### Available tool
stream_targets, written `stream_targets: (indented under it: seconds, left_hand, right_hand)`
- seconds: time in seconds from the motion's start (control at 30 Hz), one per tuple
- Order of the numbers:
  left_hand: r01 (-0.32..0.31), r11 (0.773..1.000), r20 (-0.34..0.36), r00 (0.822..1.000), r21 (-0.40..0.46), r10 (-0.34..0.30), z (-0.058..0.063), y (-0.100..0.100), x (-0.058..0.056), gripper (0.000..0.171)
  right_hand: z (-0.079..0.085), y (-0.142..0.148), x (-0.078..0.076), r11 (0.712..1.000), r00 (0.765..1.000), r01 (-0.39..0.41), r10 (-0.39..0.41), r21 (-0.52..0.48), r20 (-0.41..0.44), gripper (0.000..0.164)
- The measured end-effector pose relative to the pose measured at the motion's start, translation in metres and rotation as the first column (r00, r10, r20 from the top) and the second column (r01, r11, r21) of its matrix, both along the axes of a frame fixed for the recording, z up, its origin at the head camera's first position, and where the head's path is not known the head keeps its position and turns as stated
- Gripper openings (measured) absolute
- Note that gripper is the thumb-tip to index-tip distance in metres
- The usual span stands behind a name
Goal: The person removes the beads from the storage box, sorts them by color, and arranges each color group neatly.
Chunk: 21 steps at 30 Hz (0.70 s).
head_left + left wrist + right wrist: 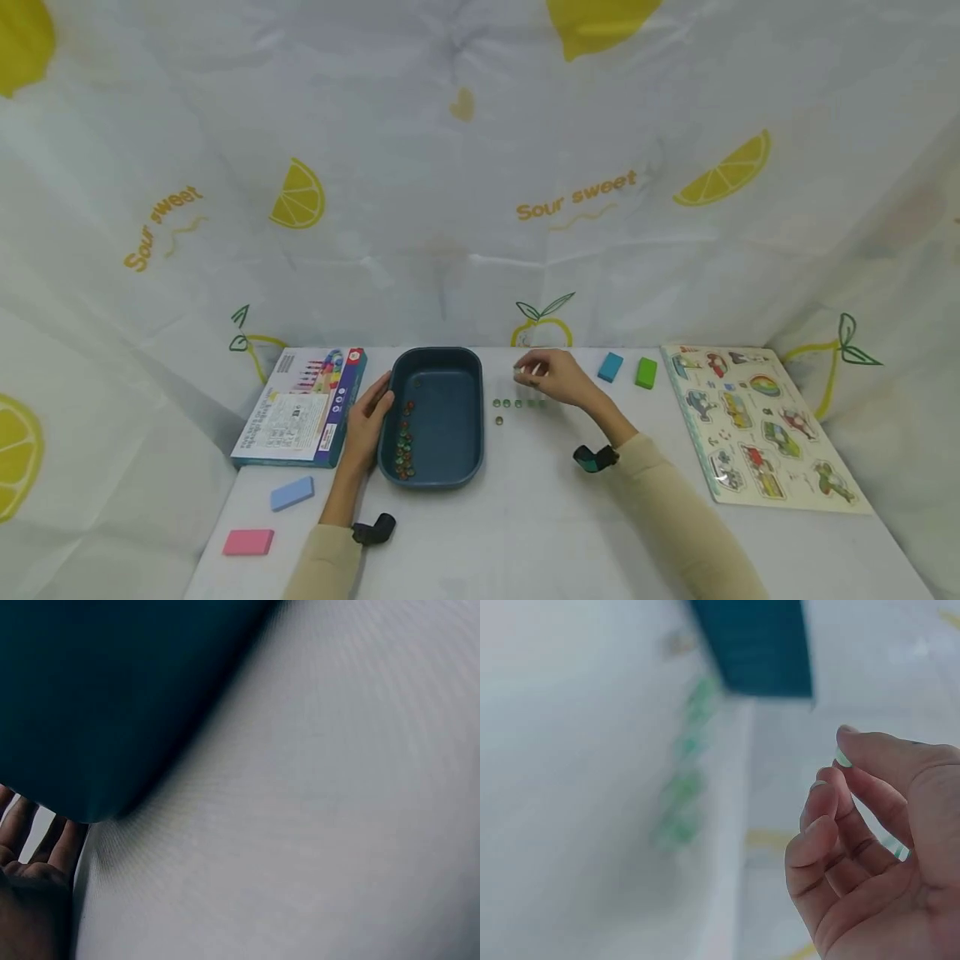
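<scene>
My left hand (365, 425) rests against the left side of a dark blue tray (468, 477), its fingers along the outer wall. In the left wrist view, the fingers (66, 844) reach out straight to the tray's edge. Inside the tray, small green and reddish-brown marbles (404, 442) gather along the left side. Above the white table, my right hand (558, 377) pinches a small pale green marble (843, 757) between thumb and index finger. Below it runs a row of several green marbles (518, 404), with one brownish marble (499, 421) in front of the row.
At left lies a flat box (288, 417) with a printed sheet on it, near a light blue block (292, 494) and a pink block (248, 542). Behind the right arm sit a blue block (611, 367) and a green block (646, 372). A picture puzzle board (757, 425) lies at right.
</scene>
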<state>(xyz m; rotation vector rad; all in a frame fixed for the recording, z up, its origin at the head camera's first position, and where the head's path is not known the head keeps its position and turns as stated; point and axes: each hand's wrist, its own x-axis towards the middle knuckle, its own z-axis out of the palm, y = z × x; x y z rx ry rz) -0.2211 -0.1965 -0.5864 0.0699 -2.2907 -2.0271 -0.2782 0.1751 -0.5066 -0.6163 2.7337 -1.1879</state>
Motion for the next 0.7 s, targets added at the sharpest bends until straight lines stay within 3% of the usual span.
stream_targets:
  seconds: [0.17, 0.33, 0.7]
  left_hand:
    - [0.002, 1.0, -0.003, 1.0, -0.026, -0.002, 0.001, -0.002, 0.0, 0.048]
    - [-0.006, 1.0, 0.0, 1.0, -0.007, 0.006, 0.002, -0.001, 0.0, 0.048]
    - [-0.021, 1.0, 0.001, 1.0, -0.021, 0.021, 0.0, 0.0, 0.001, 0.047]
  right_hand:
    - [-0.027, 0.046, 0.019, 0.996, 0.996, 0.074, -0.077, 0.054, 0.039, 0.016]
    - [-0.046, 0.062, 0.028, 0.993, 0.996, 0.086, -0.089, 0.081, 0.029, 0.014]
    - [-0.052, 0.06, 0.032, 0.989, 0.994, 0.102, -0.106, 0.103, 0.028, 0.019]
